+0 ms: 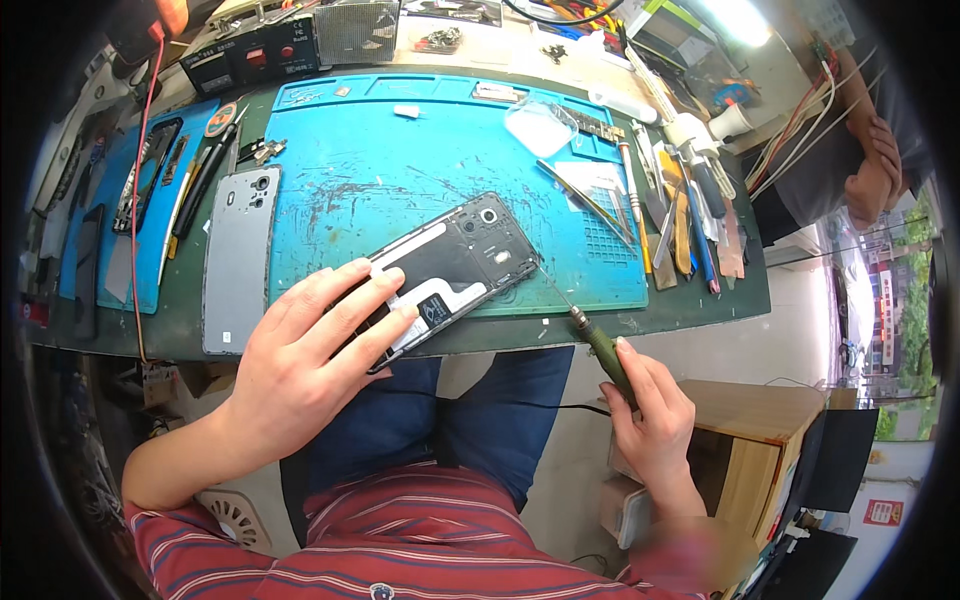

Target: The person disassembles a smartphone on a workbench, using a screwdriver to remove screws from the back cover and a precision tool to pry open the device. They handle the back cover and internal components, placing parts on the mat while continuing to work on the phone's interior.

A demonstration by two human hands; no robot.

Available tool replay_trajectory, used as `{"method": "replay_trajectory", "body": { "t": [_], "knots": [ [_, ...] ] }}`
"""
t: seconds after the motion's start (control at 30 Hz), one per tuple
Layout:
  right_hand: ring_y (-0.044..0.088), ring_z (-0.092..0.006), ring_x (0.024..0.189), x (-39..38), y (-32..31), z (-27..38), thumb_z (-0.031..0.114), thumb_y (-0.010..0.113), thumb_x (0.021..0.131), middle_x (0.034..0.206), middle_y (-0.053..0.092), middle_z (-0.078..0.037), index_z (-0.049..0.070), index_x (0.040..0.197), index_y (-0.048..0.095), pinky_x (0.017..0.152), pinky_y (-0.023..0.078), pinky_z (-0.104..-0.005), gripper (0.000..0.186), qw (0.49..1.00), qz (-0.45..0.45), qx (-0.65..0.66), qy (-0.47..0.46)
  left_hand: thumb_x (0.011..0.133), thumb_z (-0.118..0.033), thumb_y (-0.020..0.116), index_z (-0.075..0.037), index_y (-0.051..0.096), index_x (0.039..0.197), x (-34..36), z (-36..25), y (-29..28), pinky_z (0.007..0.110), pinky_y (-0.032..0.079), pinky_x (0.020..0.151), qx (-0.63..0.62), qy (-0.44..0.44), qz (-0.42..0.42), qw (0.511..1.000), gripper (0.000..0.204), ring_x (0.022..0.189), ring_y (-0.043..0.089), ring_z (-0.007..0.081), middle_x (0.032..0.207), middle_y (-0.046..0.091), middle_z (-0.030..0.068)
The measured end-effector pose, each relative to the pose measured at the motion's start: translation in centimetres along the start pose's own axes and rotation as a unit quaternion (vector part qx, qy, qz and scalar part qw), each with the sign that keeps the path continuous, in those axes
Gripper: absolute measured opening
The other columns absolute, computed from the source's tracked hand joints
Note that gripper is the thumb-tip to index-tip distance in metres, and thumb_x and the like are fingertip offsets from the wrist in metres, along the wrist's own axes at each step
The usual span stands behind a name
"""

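An opened smartphone [478, 247] with its back cover off lies slanted over the near edge of the blue repair mat [345, 150]. My left hand [315, 345] grips its lower left end, fingers spread across the back and hiding part of it. In my right hand [652, 410] is a corded screwdriver [603, 352] with a dark green handle. Its thin bit points up and left, with the tip close to the phone's right corner; whether it touches I cannot tell. A grey phone back cover [240, 260] with camera holes lies left of my left hand.
Tweezers [585, 203] and a clear plastic piece [540, 128] lie on the mat's right part. Several hand tools [690, 215] crowd the table's right side. A black box-shaped device [255, 55] stands behind the mat. Phone parts [150, 175] sit at left. Another person's folded arms [875, 165] show at far right.
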State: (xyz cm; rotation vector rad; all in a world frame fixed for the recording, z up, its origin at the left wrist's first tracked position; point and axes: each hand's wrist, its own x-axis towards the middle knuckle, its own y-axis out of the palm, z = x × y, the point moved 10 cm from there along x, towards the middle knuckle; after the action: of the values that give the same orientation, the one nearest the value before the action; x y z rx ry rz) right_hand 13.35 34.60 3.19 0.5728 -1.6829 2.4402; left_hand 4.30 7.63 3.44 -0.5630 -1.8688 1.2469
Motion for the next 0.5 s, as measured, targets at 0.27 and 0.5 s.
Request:
{"method": "replay_trajectory", "body": {
  "t": [0.27, 0.5],
  "knots": [
    [0.077, -0.0306, 0.093, -0.4, 0.6, 0.8, -0.004, 0.086, 0.081, 0.115, 0.076, -0.013, 0.005, 0.140, 0.071, 0.077, 0.062, -0.0378, 0.062, 1.000, 0.015, 0.022, -0.010, 0.060, -0.008, 0.091, -0.010, 0.071, 0.135, 0.4, 0.0, -0.1, 0.049, 0.054, 0.112, -0.011, 0.004, 0.021, 1.000, 0.078, 0.140, 0.061, 0.0366, 0.150, 0.066, 0.0128],
    [0.077, -0.0295, 0.091, -0.7, 0.9, 1.2, -0.004, 0.086, 0.081, 0.115, 0.076, -0.012, 0.007, 0.142, 0.071, 0.076, 0.062, -0.0376, 0.064, 0.999, 0.018, 0.026, -0.010, 0.059, -0.008, 0.092, -0.010, 0.073, 0.133, 0.5, 0.0, -0.2, 0.048, 0.056, 0.110, -0.006, 0.007, 0.015, 1.000, 0.076, 0.138, 0.062, 0.0362, 0.148, 0.067, 0.0125]
  ]
}}
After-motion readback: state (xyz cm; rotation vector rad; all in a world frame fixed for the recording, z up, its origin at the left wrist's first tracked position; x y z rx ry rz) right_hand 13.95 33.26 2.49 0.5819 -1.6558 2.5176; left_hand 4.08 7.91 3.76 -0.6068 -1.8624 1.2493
